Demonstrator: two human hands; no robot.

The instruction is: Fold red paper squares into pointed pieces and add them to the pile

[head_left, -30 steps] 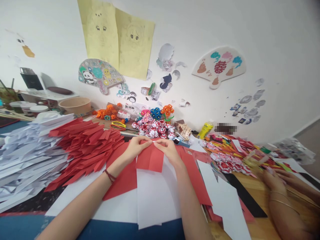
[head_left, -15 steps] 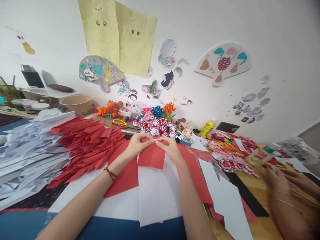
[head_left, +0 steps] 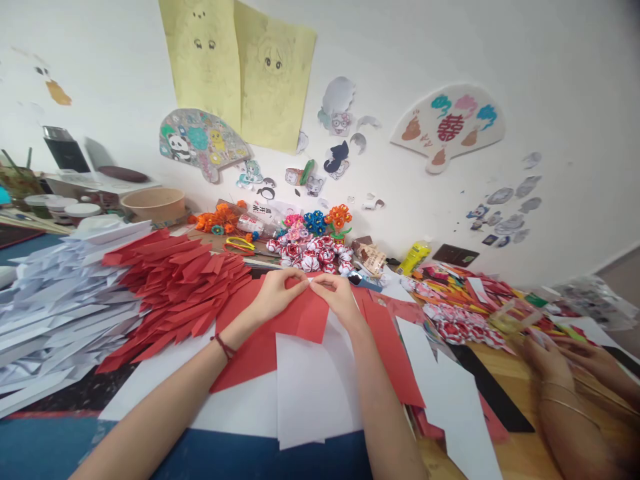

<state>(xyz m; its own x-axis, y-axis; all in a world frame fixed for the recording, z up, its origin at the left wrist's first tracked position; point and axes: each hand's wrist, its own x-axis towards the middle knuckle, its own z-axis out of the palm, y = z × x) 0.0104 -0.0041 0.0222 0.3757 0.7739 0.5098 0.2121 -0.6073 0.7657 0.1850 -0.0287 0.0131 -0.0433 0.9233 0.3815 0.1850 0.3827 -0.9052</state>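
Observation:
Between my two hands hangs a red sheet of paper (head_left: 311, 321) with a crease down it. My left hand (head_left: 281, 293) pinches its far edge with thumb and fingertips. Close beside, my right hand (head_left: 334, 293) pinches the same edge, the fingertips of both hands almost meeting. Under the red sheet lies a white sheet of paper (head_left: 315, 393), partly covered. More red paper (head_left: 245, 363) spreads beneath my left wrist, and a red strip (head_left: 395, 353) lies right of my right forearm.
Piles of folded white paper (head_left: 65, 313) and folded red paper (head_left: 175, 293) stand on the left. Red-and-white paper flowers (head_left: 313, 253) sit against the wall. At the right, a co-worker's hands (head_left: 555, 360) work near colourful strips (head_left: 465, 287). White sheets (head_left: 460, 407) lie at the right front.
The red sheet's lower edge has shifted and tilts slightly; its left part now blends with the red paper beneath. Both hands keep their pinch in nearly the same place.

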